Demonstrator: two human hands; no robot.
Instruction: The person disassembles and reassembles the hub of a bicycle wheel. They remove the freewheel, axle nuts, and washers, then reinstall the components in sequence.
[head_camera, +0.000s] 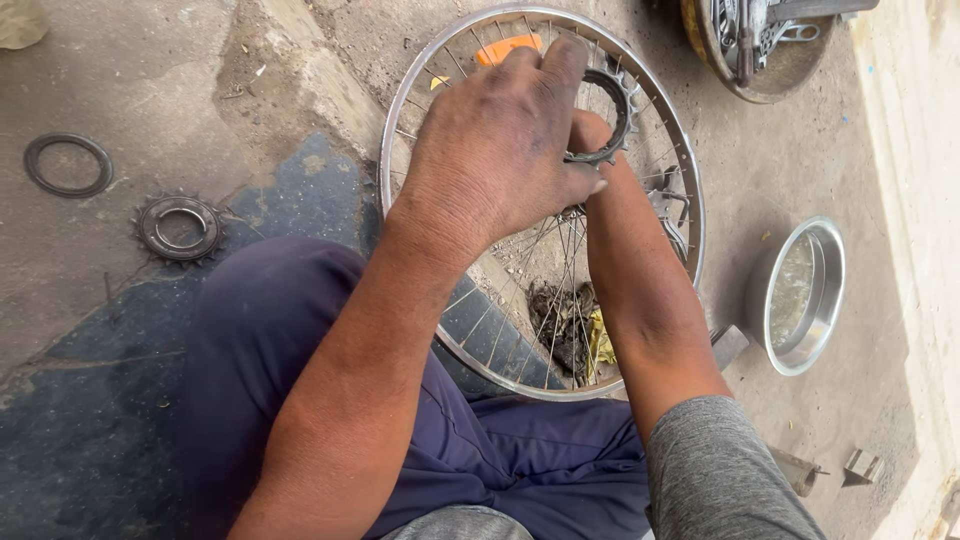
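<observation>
Toothed sprocket ring (612, 120) sits over the hub at the centre of the spoked bicycle wheel (400, 130), held between both hands. The left hand (500, 150) lies over it with fingers (560, 60) curled narrow around its upper edge, thumb pressing the lower rim. The right hand (590, 130) is mostly hidden beneath; how its fingers are set I cannot tell, though it meets the ring from below. The wheel lies flat on the floor against the person's knee.

At nine o'clock of the wheel, well apart, a second sprocket (180, 228) and a thin ring (68, 165) lie on the floor; at three o'clock stands a steel bowl (825, 300).

Risk, as I judge it: greasy fingers could slip on the teeth and get nicked, or the ring could seat crookedly on the hub.
</observation>
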